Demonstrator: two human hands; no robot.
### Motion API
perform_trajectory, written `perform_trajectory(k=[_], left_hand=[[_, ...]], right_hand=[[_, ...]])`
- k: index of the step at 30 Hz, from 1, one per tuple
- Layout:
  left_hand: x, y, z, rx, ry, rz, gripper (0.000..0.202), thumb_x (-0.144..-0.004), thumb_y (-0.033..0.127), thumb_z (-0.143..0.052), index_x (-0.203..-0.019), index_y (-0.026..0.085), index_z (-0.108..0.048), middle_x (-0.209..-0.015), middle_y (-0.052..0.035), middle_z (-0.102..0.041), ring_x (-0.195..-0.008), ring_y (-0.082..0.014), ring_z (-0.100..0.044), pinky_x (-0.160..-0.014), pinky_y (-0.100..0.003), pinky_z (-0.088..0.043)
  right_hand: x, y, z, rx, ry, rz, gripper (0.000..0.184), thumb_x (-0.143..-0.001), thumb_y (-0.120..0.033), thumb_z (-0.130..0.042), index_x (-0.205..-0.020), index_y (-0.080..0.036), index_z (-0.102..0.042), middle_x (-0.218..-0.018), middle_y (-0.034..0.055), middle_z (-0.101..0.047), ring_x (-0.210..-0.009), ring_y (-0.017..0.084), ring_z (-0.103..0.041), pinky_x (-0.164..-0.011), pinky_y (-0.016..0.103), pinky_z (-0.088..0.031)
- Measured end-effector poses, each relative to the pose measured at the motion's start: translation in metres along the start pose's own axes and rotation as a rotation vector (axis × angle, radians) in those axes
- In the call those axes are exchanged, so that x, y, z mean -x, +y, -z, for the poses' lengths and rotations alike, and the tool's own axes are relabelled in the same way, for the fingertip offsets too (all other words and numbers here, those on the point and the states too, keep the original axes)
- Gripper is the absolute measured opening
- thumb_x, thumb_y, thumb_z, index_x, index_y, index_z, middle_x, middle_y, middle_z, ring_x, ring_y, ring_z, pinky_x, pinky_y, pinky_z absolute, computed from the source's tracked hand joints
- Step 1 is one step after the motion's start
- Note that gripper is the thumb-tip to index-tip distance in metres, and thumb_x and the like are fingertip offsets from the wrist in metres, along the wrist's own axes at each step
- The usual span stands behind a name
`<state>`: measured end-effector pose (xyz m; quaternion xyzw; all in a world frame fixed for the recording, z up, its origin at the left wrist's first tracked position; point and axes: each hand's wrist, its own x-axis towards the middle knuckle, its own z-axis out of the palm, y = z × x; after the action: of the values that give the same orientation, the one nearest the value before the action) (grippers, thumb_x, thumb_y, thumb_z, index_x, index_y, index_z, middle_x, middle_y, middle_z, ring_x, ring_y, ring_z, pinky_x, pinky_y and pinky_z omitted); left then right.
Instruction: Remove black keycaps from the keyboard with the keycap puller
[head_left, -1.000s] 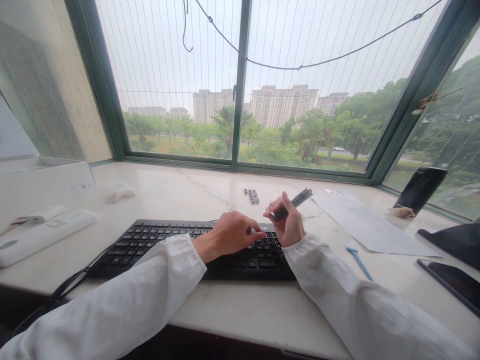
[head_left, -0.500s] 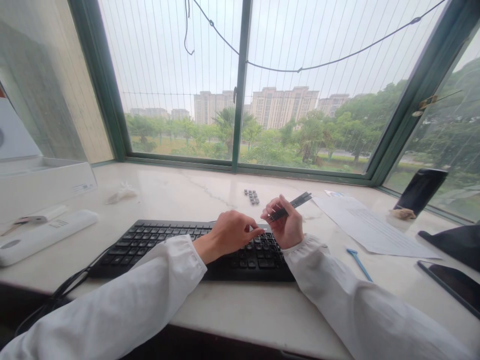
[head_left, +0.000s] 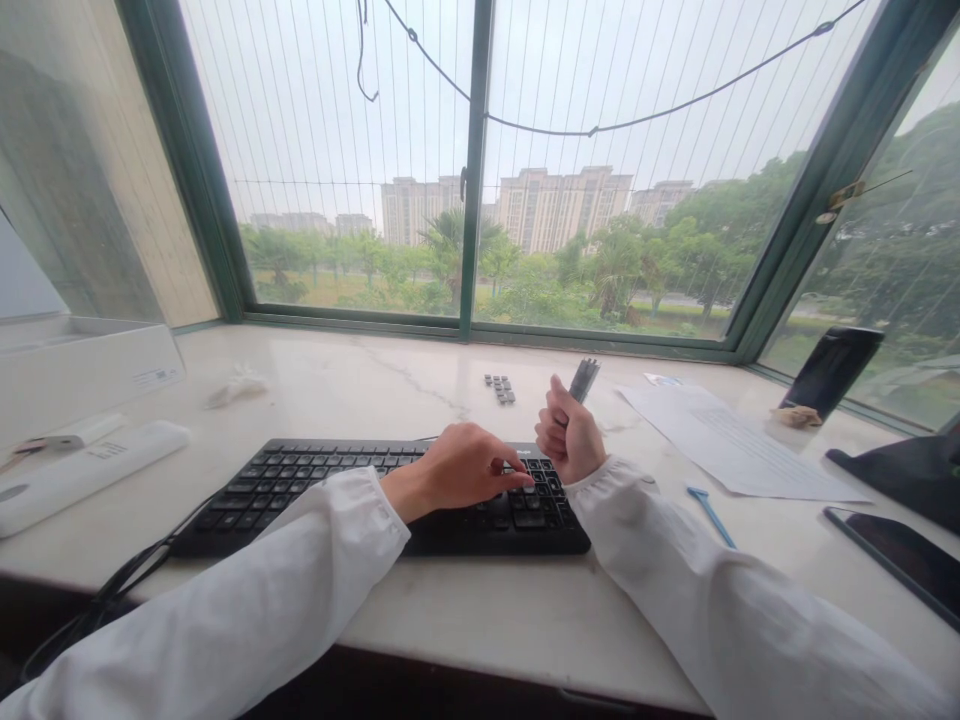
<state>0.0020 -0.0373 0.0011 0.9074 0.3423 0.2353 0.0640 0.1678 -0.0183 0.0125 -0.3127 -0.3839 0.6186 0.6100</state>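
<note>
logo (head_left: 523, 452) on the keyboard (head_left: 491, 537) is too tiny to read tbh, right hand (head_left: 577, 438) gripping a dark tool (head_left: 584, 380), can't tell if left hand (head_left: 461, 468) holds anything

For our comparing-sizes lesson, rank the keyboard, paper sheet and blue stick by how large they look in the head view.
1. Keyboard, largest even though partly covered
2. Paper sheet
3. Blue stick, thin and clearly smallest
</note>
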Motion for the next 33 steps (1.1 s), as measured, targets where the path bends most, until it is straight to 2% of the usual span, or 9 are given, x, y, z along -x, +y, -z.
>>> perform_trajectory(k=[6,12,21,26,33], left_hand=[[0.0,-0.001,0.001,0.012,-0.039,-0.01,0.035,-0.078,0.055,-0.062,-0.093,0.027,-0.075,-0.07,-0.0017,-0.071,-0.064,-0.0148,-0.064,-0.063,-0.022,-0.041],[0.0,-0.003,-0.002,0.014,-0.053,0.012,0.039,-0.073,0.06,-0.064,-0.092,0.028,-0.076,-0.067,-0.0011,-0.07,-0.062,-0.0149,-0.063,-0.062,-0.023,-0.04],[-0.003,-0.009,0.0,0.291,-0.117,0.14,0.037,-0.07,0.053,-0.069,-0.092,0.024,-0.077,-0.067,-0.0005,-0.069,-0.059,-0.0113,-0.058,-0.056,-0.02,-0.038],[-0.003,-0.009,0.0,0.333,-0.128,0.153,0.039,-0.07,0.053,-0.069,-0.092,0.022,-0.077,-0.067,-0.0002,-0.069,-0.059,-0.0114,-0.056,-0.055,-0.021,-0.038],[-0.003,-0.01,0.0,0.345,-0.124,0.144,0.038,-0.07,0.052,-0.069,-0.092,0.022,-0.077,-0.066,-0.0004,-0.069,-0.059,-0.0113,-0.056,-0.054,-0.021,-0.036]], right_hand=[[0.003,0.014,-0.004,0.101,0.101,0.055,0.052,-0.075,-0.041,-0.066,-0.051,-0.023,-0.024,-0.034,-0.0108,-0.021,-0.029,0.003,-0.013,-0.028,0.02,-0.008],[0.004,0.023,-0.004,0.143,0.164,0.134,0.05,-0.074,-0.04,-0.065,-0.05,-0.023,-0.025,-0.034,-0.0106,-0.022,-0.028,0.004,-0.015,-0.027,0.021,-0.009],[0.007,0.028,-0.007,0.108,0.174,0.045,0.048,-0.074,-0.039,-0.064,-0.051,-0.023,-0.025,-0.034,-0.0112,-0.02,-0.028,0.004,-0.014,-0.027,0.021,-0.009],[0.007,0.023,-0.007,0.048,0.199,-0.016,0.046,-0.075,-0.037,-0.062,-0.054,-0.023,-0.025,-0.034,-0.0119,-0.019,-0.029,0.003,-0.012,-0.027,0.019,-0.009],[0.007,0.024,-0.007,0.044,0.228,-0.003,0.044,-0.077,-0.035,-0.061,-0.054,-0.022,-0.026,-0.034,-0.0118,-0.02,-0.028,0.003,-0.013,-0.027,0.019,-0.009]])
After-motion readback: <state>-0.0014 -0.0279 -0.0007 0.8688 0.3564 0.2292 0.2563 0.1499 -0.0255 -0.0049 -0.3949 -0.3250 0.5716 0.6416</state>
